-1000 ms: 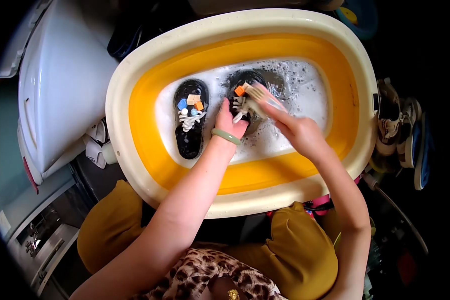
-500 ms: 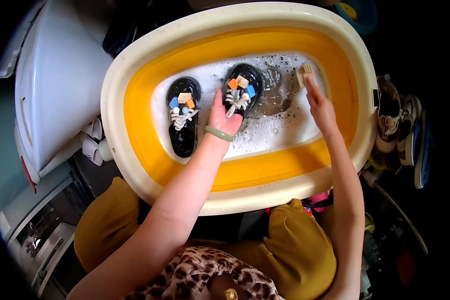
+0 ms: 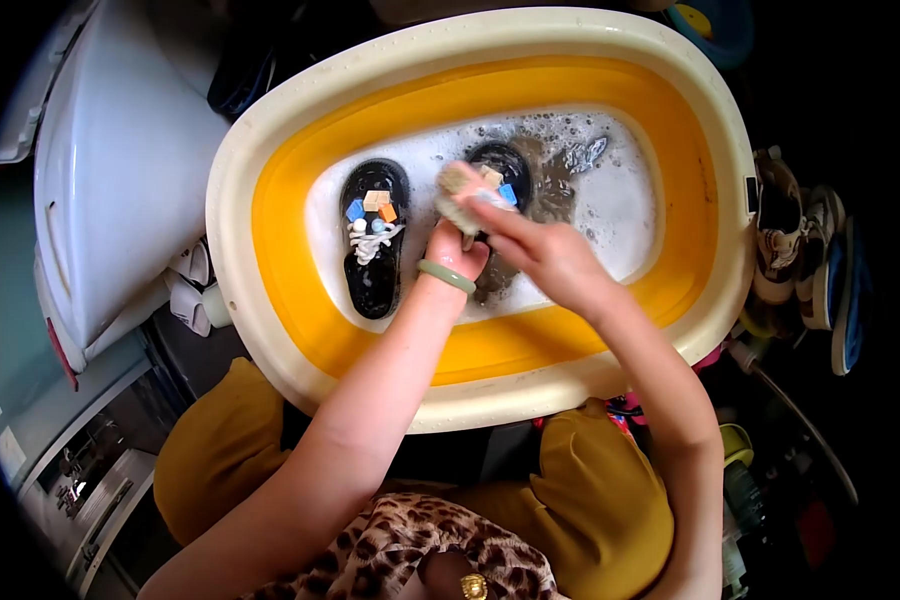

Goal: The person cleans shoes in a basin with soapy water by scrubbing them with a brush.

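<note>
My left hand (image 3: 456,252), with a pale green bangle at the wrist, grips a black slipper (image 3: 503,160) by its near end. Blue and tan block decorations show on this slipper; its middle is hidden behind the brush. Closed around a scrub brush (image 3: 454,188), my right hand (image 3: 555,258) holds it over the slipper's strap area, slightly blurred. Whether the bristles touch is hard to tell. To the left, a matching black slipper (image 3: 373,284) with blocks and white cord lies in the suds.
An oval basin with a cream rim (image 3: 232,190) and yellow inner wall holds foamy water. White fixture (image 3: 120,180) stands at left. Several shoes (image 3: 815,260) sit at right. My knees in mustard trousers (image 3: 600,490) are close to the basin's near edge.
My right hand has brought the brush from the basin's right side leftward over the held slipper. My left hand stays on that slipper in nearly the same spot.
</note>
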A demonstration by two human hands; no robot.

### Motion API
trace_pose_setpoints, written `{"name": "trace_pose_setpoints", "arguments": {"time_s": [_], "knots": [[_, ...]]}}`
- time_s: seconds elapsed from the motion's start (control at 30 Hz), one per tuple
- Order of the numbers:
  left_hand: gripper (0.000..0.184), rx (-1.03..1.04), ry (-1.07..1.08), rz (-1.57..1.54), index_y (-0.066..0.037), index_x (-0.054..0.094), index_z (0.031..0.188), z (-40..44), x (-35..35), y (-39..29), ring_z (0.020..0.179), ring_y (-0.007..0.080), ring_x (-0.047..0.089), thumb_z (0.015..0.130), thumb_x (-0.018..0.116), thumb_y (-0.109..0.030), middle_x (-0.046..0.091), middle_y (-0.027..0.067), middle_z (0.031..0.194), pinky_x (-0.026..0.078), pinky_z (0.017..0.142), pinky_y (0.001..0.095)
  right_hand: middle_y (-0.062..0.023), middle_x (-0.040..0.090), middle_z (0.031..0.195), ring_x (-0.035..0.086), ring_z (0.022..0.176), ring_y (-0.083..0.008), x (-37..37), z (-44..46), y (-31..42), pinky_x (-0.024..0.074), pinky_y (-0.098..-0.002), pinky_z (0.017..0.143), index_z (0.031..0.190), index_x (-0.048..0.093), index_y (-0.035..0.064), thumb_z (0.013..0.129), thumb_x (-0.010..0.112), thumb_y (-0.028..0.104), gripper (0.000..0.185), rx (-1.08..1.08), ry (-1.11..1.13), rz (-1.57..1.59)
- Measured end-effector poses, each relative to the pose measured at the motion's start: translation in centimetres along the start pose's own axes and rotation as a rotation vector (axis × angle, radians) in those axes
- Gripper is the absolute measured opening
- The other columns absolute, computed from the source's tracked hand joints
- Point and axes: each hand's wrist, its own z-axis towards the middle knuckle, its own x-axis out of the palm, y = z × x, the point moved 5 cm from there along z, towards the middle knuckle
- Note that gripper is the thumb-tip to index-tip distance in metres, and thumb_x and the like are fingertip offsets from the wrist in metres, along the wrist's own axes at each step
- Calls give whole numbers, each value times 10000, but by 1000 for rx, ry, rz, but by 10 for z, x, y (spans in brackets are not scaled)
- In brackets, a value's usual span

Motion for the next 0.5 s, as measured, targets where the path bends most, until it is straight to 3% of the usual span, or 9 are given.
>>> {"name": "trace_pose_setpoints", "arguments": {"time_s": [0.1,0.17,0.2,0.27,0.3,0.33,0.4,0.47,0.5], "knots": [[322,8,37,61,-100,529,1119,10,-6,-2,1051,189,517,914,471,-341,574,55,1087,404,926,363,-158,623,754,596,619,-347,29,4,-12,482,-411,578,1256,488,336,854,560,205,429,50,49,-171],[369,-76,-71,-123,-101,501,1163,14,-3,2,1022,201,524,920,448,-375,543,73,1134,423,912,381,-158,615,725,590,594,-342,26,-24,-29,480,-410,557,1258,486,338,854,561,211,430,57,30,-206],[396,-111,-310,-44,-107,497,1181,7,-4,2,1085,204,491,938,388,-400,520,70,1195,359,963,404,-159,606,697,584,569,-336,21,-41,-41,477,-410,535,1259,483,341,854,562,216,431,72,20,-227],[422,-123,-458,133,-118,497,1194,2,-4,-1,1124,206,468,945,344,-422,492,53,1255,290,1005,417,-154,612,722,581,572,-329,2,-63,-70,476,-393,553,1254,496,326,854,571,199,426,163,9,-219],[422,-119,-348,33,-154,502,1207,14,-15,7,1203,189,388,917,417,-448,504,6,1256,102,1029,518,-148,618,746,577,576,-322,-3,-72,-80,475,-376,570,1249,509,310,854,579,183,421,255,-2,-200],[422,-119,-355,32,-154,502,1207,17,-19,11,1203,189,388,917,417,-448,504,6,1256,102,1029,518,-148,618,746,577,576,-322,-13,-62,-64,475,-376,570,1249,509,310,854,579,183,421,255,3,-196],[413,-110,-209,11,-160,524,1170,19,-16,15,1151,175,428,900,443,-462,530,3,1213,199,1013,454,-152,614,759,578,581,-315,-22,-31,-28,477,-375,578,1250,506,316,855,577,185,422,220,28,-44],[257,-25,-96,31,-154,542,1026,-2,11,-3,931,181,530,894,468,-363,578,25,988,425,809,355,-161,593,725,570,574,-326,-4,-5,4,471,-388,558,1252,494,337,833,591,192,454,-45,50,-106],[240,-119,384,-109,-151,538,1007,21,0,-1,918,188,535,888,477,-351,574,33,964,437,793,362,-160,589,712,566,571,-328,9,1,5,468,-392,548,1259,484,346,832,586,189,465,-24,74,-161]]}}
